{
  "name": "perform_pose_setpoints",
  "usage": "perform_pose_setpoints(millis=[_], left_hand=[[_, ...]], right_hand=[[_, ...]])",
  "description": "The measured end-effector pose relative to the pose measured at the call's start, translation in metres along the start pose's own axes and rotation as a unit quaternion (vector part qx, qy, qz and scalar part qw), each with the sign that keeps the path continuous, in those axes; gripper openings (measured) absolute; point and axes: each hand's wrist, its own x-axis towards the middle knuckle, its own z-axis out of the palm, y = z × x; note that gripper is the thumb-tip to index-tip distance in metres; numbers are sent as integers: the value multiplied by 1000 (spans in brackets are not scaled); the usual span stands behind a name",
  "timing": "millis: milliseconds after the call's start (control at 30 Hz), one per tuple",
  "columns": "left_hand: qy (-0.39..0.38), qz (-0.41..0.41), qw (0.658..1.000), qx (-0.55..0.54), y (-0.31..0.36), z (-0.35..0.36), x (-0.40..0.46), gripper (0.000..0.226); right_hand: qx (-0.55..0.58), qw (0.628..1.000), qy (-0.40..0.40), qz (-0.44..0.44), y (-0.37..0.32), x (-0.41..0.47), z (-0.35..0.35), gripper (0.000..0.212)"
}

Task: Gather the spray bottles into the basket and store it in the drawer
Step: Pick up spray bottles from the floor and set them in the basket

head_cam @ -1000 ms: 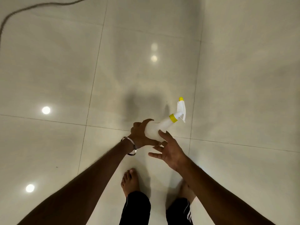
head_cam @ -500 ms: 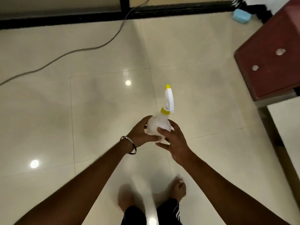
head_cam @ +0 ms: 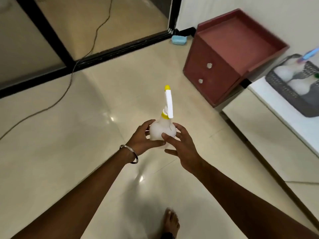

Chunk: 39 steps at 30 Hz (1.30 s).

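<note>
The bottle (head_cam: pixel 162 131) was held over the floor (head_cam: pixel 69 152), in front of the person, upright with its neck and spray head pointing up and away from the body. The left hand (head_cam: pixel 144 141) gripped its round body from the left, thumb and fingers curled round it. The right hand (head_cam: pixel 183 145) was at the bottle's right side, fingers spread and lightly curved, with at least one fingertip on the body; whether it bore any weight could not be told.

The basket (head_cam: pixel 283 94) stood on a white surface (head_cam: pixel 276 118) at the far right, well apart from the hands and forward of them. It already held pale bottles, blurred. The right hand was the nearer to it. In judgement, the coming move is a carry rightward and forward, and the bottle's long axis would have to tip to lie in with the others.

The cabinet (head_cam: pixel 224 54), both drawers shut, stood between the hands' forward line and the basket, its corner close by the white surface's edge. Open floor lay ahead and to the left; a cable (head_cam: pixel 51 104) trailed across it, clear of the likely path.
</note>
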Motion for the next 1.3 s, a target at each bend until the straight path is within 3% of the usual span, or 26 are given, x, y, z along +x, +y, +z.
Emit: perform_pose_setpoints(millis=[267,533,700,967,1300], left_hand=[[-62,56,996,36,93,80,73,87],[-150,100,982,65,163,153,153,82],[-218,129,963,88,213,214,206,78],[-311,147,933,108,308,322,258,87],[-348,194,903,159,448,453,325,78]], right_hand=[[-1,996,62,-69,-82,18,-95,70],[9,980,162,-115,-140,42,-179,57],[11,965,236,-112,-184,51,-239,75],[60,934,324,-135,-259,46,-339,62],[88,914,358,-171,-374,53,-474,66]])
